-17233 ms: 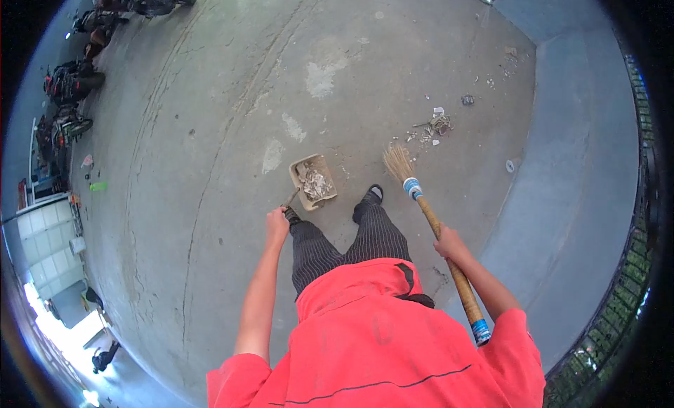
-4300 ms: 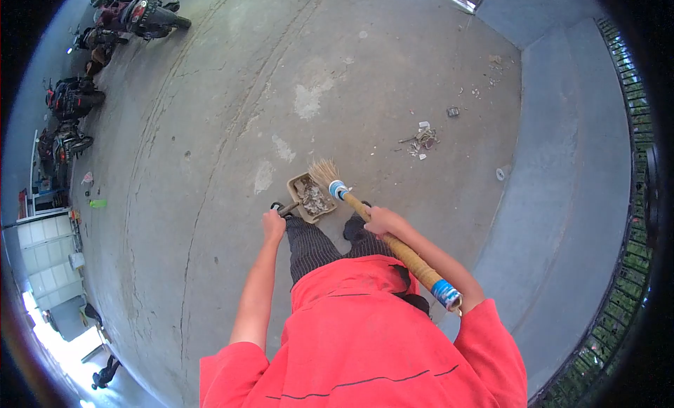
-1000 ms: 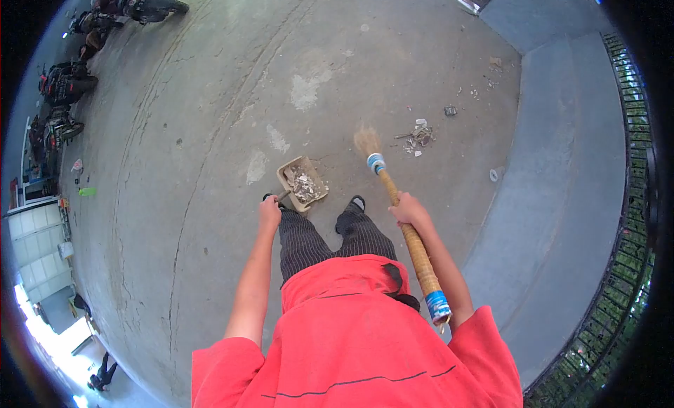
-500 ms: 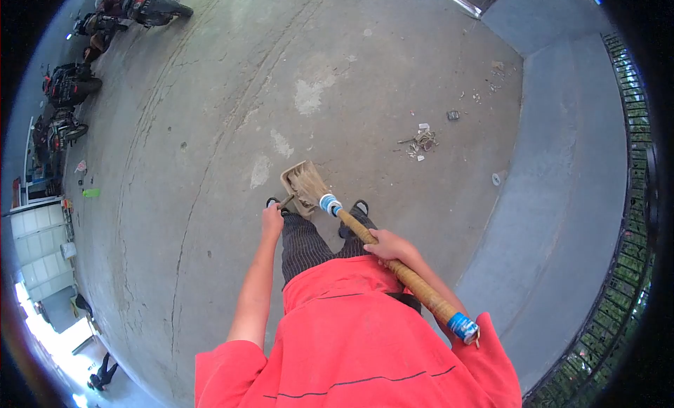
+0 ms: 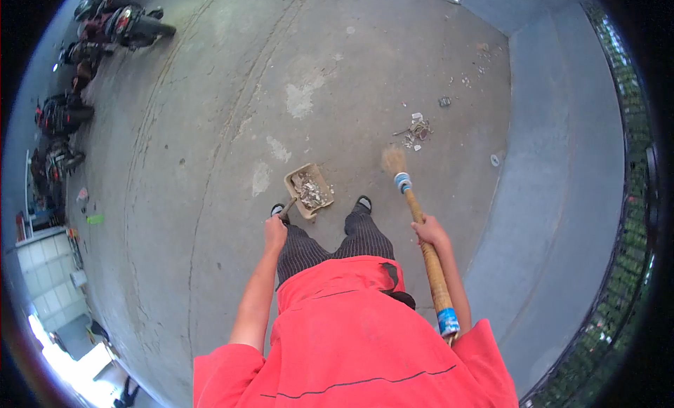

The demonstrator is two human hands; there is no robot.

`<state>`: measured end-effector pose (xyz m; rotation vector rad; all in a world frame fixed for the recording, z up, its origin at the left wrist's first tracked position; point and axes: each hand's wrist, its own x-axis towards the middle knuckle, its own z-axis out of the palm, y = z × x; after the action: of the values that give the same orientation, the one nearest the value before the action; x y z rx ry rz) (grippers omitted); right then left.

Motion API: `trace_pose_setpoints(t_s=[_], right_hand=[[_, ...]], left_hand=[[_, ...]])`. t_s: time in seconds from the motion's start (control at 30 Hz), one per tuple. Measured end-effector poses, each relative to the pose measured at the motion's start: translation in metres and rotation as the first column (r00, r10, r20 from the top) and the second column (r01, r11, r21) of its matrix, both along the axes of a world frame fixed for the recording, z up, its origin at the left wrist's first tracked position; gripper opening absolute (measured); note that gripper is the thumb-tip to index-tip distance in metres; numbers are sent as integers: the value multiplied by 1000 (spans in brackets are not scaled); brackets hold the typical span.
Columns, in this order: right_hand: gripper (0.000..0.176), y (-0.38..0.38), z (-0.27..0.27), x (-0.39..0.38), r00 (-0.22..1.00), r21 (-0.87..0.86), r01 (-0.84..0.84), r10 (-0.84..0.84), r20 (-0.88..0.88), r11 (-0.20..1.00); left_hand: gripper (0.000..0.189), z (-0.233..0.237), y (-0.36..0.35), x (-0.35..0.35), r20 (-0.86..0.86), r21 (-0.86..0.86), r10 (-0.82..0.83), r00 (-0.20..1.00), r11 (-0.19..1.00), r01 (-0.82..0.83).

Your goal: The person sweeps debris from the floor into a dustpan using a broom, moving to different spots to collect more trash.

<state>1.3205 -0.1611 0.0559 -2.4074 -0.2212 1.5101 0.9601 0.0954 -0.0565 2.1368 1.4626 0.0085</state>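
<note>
My left hand [image 5: 276,232] is closed round the short handle of a beige dustpan [image 5: 324,178], which is low over the floor in front of my feet. Scraps and pale bits of debris [image 5: 307,188] lie in its pan. My right hand [image 5: 431,232] grips the thick, tan-wrapped handle of a broom [image 5: 413,204], bound with blue and white tape at both ends. The broom's bristles [image 5: 394,158] point forward, close to a small litter pile [image 5: 420,130] of twigs and white scraps on the concrete.
More litter [image 5: 466,82] and a small dark crushed object [image 5: 444,101] lie farther off near the low grey wall [image 5: 544,127]. A white ring-shaped scrap [image 5: 495,159] sits by the wall's foot. Parked motorcycles [image 5: 140,29] line the left, and a railing [image 5: 632,176] runs along the right.
The broom has swung right and forward, away from the dustpan toward the litter pile. The dustpan's contents now show. My right hand has moved right with the broom; my left stays nearly in place.
</note>
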Motion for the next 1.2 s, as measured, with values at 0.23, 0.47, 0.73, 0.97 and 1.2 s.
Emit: trace_pose_setpoints(t_s=[0.23,0.47,0.73,0.97,1.2], right_hand=[[28,-7,-33,-25,995,-85,81,-86,-55,993],[37,11,-1,-126,987,-35,-118,113,-114,992],[29,21,38,-141,846,139,-106,163,-508,985],[36,0,53,-70,881,137,11,55,-469,991],[34,-34,62,38,976,143,162,-137,-168,976]], left_hand=[[18,4,9,-2,-75,-80,-127,989,989,121],[18,-11,22,12,-15,-84,-230,973,970,228],[18,-14,39,12,-146,-190,-305,941,942,276],[17,17,24,17,-350,-241,-312,883,941,237],[16,-16,17,35,-332,-97,-281,901,960,264]])
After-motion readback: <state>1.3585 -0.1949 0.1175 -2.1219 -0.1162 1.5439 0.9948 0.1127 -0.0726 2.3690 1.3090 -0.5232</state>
